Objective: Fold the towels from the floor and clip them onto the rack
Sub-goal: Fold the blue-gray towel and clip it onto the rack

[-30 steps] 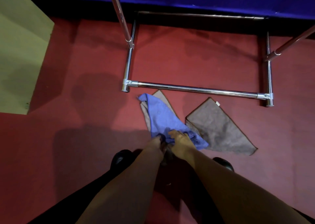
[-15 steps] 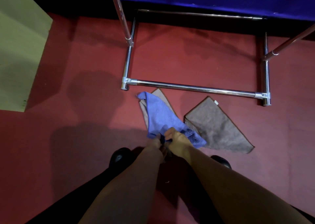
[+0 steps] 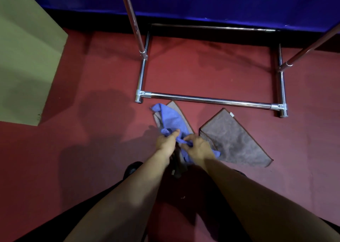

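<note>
Head view: both bare hands reach down to a crumpled blue microfibre towel point(image 3: 170, 119) on the red carpet floor point(image 3: 92, 149). Left hand point(image 3: 166, 141) pinches a bunched fold of the blue towel between thumb and curled fingers. Right hand point(image 3: 197, 147), just beside the left, grips another fold of the same towel with curled fingers; towel edge pokes out past the right wrist. Beyond the hands the blue towel's far part lies over a beige flat cloth towel point(image 3: 174, 107), only its corner and edges showing. Right of the right hand, touching the blue one's edge, lies a grey-brown flat rectangular towel point(image 3: 233, 138) with a small white tag at its far corner. Something dark hangs below and between the wrists, cannot tell what. Past the towels stands the chrome metal tube rack point(image 3: 207, 100), base bar near the beige corner, uprights rising out of view. Far beyond the rack, a blue fabric wall panel point(image 3: 202, 0). Well left of the left hand, a pale green flat-sided block point(image 3: 24, 61). Black shoe point(image 3: 133, 168) beneath the left forearm.
</note>
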`<state>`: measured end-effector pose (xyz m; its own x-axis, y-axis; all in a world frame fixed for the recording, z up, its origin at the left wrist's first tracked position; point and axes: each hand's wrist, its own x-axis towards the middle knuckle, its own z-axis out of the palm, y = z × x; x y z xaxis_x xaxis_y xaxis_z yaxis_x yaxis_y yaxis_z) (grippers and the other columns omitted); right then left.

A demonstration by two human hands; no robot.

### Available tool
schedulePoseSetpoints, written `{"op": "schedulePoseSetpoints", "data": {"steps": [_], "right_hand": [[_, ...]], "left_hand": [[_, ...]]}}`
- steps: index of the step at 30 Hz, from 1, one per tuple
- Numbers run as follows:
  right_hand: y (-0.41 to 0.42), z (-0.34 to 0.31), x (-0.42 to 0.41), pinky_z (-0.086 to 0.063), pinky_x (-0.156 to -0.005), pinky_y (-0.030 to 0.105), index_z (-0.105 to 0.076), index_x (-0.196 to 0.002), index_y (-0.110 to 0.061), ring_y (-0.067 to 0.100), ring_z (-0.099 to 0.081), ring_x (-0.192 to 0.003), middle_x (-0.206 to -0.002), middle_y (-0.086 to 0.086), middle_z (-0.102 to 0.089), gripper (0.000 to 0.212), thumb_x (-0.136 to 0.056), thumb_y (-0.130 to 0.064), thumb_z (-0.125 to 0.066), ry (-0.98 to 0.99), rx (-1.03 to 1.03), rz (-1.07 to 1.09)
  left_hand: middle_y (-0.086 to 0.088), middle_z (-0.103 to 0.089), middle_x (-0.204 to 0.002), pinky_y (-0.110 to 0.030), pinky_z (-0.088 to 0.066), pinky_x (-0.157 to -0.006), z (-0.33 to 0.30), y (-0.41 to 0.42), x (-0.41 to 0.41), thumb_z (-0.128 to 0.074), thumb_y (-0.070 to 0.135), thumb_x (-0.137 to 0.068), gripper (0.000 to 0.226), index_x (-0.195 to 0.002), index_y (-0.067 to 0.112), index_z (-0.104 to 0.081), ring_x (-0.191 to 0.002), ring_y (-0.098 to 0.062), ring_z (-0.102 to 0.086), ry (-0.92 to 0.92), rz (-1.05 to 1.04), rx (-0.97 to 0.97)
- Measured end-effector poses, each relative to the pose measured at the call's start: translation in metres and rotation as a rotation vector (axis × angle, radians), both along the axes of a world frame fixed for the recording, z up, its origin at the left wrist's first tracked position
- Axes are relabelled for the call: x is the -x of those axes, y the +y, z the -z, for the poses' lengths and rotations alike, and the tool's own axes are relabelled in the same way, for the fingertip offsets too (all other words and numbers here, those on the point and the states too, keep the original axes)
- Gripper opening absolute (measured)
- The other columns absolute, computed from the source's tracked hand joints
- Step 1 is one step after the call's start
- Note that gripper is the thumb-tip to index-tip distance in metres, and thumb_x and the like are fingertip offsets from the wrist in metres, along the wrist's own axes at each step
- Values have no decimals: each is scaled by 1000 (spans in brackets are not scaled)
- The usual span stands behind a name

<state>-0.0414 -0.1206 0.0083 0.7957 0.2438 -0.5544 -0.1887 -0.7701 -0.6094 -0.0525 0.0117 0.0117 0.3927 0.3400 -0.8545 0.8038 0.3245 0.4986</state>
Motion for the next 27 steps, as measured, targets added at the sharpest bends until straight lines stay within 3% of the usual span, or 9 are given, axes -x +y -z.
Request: {"op": "schedulePoseSetpoints", "data": {"steps": [3, 5, 7, 10, 12, 14, 17, 21, 27], "right_hand": [[0, -31, -12, -43, -71, 35, -60, -82, -24, 23, -58, -75, -76, 2, -65, 15, -93, -34, -63, -57, -109, 83], [-1, -54, -20, -43, -66, 39, -48, -69, -23, 20, -47, -65, -61, -5, -51, 32, -96, -36, -60, -132, -179, 100], [0, -79, -29, -39, -65, 40, -43, -71, -21, 20, -43, -65, -60, -6, -47, 35, -98, -38, -56, -161, -206, 111], [2, -125, -38, -44, -73, 41, -53, -82, -11, 25, -53, -71, -73, 5, -59, 31, -100, -35, -53, -199, -332, 102], [4, -159, -39, -48, -75, 41, -55, -87, -7, 15, -54, -71, -76, 1, -60, 30, -99, -34, -53, -190, -460, 102], [7, -199, -38, -48, -73, 35, -56, -90, -7, 6, -52, -69, -76, -4, -59, 25, -100, -30, -55, -160, -546, 102], [11, -261, -31, -53, -80, 40, -60, -104, -6, 15, -63, -77, -86, 7, -69, 11, -97, -15, -60, -79, -747, 84], [12, -336, -18, -56, -83, 37, -53, -126, -10, 26, -69, -81, -96, 21, -70, 45, -84, -1, -65, 89, -1115, 72], [11, -408, -3, -57, -85, 41, -26, -152, -36, 32, -69, -92, -106, 29, -69, 79, -94, 8, -56, -76, -1238, 27]], "left_hand": [[-6, -74, -107, -39, -56, -93, -30, 5, -13, -76, 65, -48, 64, -95, 22, -69, -97, -23, -71, -104, -14, 2], [-5, -73, -111, -30, -54, -85, -61, 6, -20, -70, 71, -67, 67, -114, 23, -68, -95, -13, -69, -196, -5, 51], [4, -70, -108, -26, -48, -80, -96, 6, -20, -53, 62, -92, 52, -117, 19, -67, -99, -8, -63, -264, 8, 122], [4, -67, -120, -32, -46, -92, -132, 9, -12, -46, 55, -99, 49, -124, 18, -65, -117, -17, -59, -292, 17, 173], [-5, -70, -120, -33, -50, -88, -154, 10, -6, -50, 50, -99, 45, -123, 15, -67, -110, -22, -65, -315, -3, 174], [-8, -75, -108, -34, -53, -86, -181, 13, 0, -55, 48, -96, 41, -108, 14, -73, -98, -25, -69, -319, 1, 185], [-13, -75, -110, -39, -53, -93, -216, 16, 10, -55, 48, -94, 44, -106, 10, -75, -98, -29, -70, -358, 2, 190], [-11, -71, -122, -42, -46, -107, -256, 21, 26, -43, 53, -99, 51, -121, 15, -69, -115, -27, -65, -461, -62, 280], [-16, -69, -124, -43, -39, -111, -304, 21, 38, -49, 60, -95, 60, -124, 10, -67, -119, -30, -60, -502, -166, 537]]}}
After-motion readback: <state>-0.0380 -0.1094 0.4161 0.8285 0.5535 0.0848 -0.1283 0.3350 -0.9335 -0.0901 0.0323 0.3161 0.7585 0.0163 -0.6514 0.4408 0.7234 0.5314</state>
